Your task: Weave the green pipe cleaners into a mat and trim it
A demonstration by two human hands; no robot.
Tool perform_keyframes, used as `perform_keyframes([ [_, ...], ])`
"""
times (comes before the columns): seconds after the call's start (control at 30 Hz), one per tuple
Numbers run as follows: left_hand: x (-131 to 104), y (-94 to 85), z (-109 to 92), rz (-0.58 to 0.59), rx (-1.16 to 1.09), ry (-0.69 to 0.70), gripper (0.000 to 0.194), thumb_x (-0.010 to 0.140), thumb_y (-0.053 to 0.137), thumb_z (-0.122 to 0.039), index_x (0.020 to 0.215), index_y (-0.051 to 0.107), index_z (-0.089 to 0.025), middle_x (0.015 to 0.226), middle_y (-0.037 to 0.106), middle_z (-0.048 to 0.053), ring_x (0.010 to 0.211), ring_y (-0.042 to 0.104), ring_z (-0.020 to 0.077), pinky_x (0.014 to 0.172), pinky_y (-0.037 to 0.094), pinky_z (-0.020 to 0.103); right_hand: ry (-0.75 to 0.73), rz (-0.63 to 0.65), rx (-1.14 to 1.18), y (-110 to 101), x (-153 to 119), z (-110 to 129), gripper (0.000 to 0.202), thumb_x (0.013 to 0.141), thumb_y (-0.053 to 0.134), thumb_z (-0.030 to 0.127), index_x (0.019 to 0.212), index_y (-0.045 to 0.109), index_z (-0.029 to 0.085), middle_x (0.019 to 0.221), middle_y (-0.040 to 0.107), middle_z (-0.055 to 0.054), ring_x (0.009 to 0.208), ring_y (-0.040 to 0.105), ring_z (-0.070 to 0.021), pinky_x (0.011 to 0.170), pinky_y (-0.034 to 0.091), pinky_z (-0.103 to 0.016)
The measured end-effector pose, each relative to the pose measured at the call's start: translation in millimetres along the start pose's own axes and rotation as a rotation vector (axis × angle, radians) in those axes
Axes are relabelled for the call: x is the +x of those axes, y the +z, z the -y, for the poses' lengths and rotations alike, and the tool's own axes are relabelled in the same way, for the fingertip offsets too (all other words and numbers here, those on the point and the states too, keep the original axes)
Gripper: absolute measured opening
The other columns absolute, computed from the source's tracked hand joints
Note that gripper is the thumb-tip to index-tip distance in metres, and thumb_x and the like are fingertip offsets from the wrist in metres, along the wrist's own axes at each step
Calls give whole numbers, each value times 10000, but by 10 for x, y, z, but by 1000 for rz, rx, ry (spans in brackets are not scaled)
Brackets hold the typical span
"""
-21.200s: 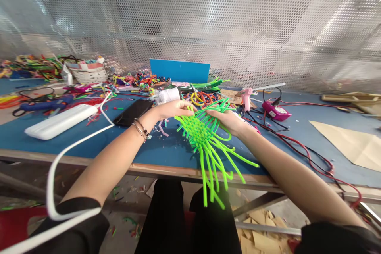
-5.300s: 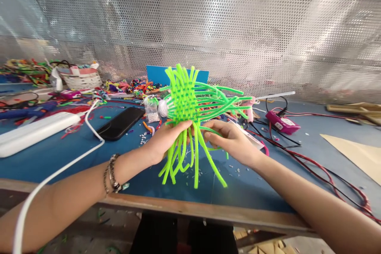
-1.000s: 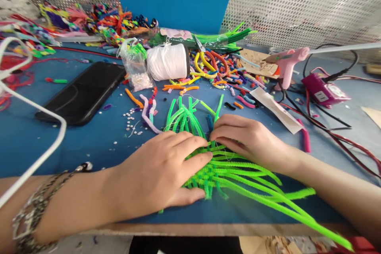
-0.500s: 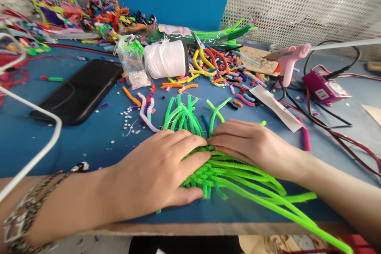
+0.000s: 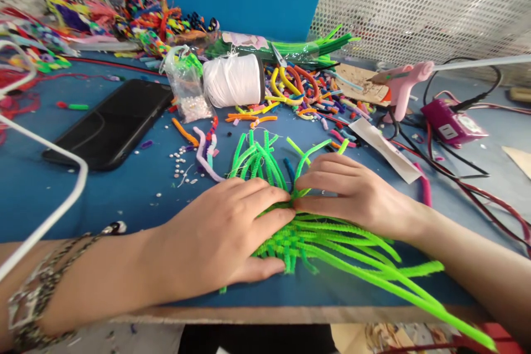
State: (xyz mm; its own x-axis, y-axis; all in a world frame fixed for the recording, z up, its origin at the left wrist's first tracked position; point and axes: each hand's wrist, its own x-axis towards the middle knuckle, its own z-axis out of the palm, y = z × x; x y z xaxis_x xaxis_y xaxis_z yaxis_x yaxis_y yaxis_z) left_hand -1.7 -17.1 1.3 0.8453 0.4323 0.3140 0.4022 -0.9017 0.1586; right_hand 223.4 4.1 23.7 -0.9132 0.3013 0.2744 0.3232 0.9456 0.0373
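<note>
A woven patch of green pipe cleaners (image 5: 286, 238) lies near the table's front edge, its bright green ends fanning out to the right. My left hand (image 5: 224, 232) rests flat over its left side, fingers and thumb spread and pressing it down. At the upper edge of the weave, my right hand (image 5: 352, 193) has its fingertips pinched on a green pipe cleaner (image 5: 313, 149), whose free end curves up beyond the fingers. Both hands' fingertips almost meet there. Darker green ends (image 5: 259, 157) stick out past my left fingers. The weave beneath my left palm is hidden.
A black phone (image 5: 110, 124) lies at left, with a bag of beads (image 5: 193, 108) and a white cord spool (image 5: 232, 82) behind. Pipe cleaner scraps (image 5: 311, 91) cover the back. At right stand a pink glue gun (image 5: 404, 88) and a purple box (image 5: 452, 121) with cables. A white cable crosses the left.
My right fingers have shifted slightly at the weave's upper edge, and the pipe cleaner end there now leans further right. Another light green end shows above the right knuckles. My left hand stays put.
</note>
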Motion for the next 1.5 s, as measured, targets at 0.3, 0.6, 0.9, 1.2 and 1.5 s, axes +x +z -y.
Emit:
perform_keyframes([
  [0.3, 3, 20, 9, -7, -6, 1, 351, 810, 559, -409, 1059, 575, -162, 1068, 598, 83, 959, 540, 219, 807, 440, 345, 8, 94, 47, -6, 27, -23, 315, 938, 314, 235, 864, 610, 157, 839, 587, -78, 788, 457, -158, 704, 391, -287],
  [0.6, 8, 0, 8, 11, 6, -27, 369, 803, 558, -425, 1063, 583, -163, 1064, 592, 96, 973, 535, 230, 823, 440, 357, 118, 31, 343, 141, 26, -44, 186, 912, 407, 207, 906, 583, 146, 826, 534, -49, 776, 440, -126, 748, 365, -266],
  [0.9, 11, -15, 6, 47, -22, -39, 355, 790, 585, -400, 1075, 578, -189, 1074, 594, 82, 965, 540, 229, 800, 446, 352, 155, 99, 584, 51, 54, -104, 164, 870, 502, 205, 780, 634, 169, 869, 463, -44, 851, 471, -112, 817, 352, -278],
  [1.2, 26, -26, 1, 57, -56, -42, 356, 789, 585, -402, 1058, 583, -169, 1119, 586, 88, 963, 545, 227, 797, 449, 358, 327, 69, 355, -153, -11, -31, 158, 872, 483, 252, 970, 573, 166, 963, 550, -82, 908, 530, -154, 791, 427, -299],
  [1.5, 23, -47, -26, 64, -26, -55, 349, 789, 590, -383, 1065, 585, -169, 1121, 597, 89, 981, 549, 229, 800, 455, 346, 436, 212, 293, -164, -10, 178, 206, 893, 442, 263, 909, 616, 155, 811, 586, -57, 665, 566, -124, 591, 433, -239],
])
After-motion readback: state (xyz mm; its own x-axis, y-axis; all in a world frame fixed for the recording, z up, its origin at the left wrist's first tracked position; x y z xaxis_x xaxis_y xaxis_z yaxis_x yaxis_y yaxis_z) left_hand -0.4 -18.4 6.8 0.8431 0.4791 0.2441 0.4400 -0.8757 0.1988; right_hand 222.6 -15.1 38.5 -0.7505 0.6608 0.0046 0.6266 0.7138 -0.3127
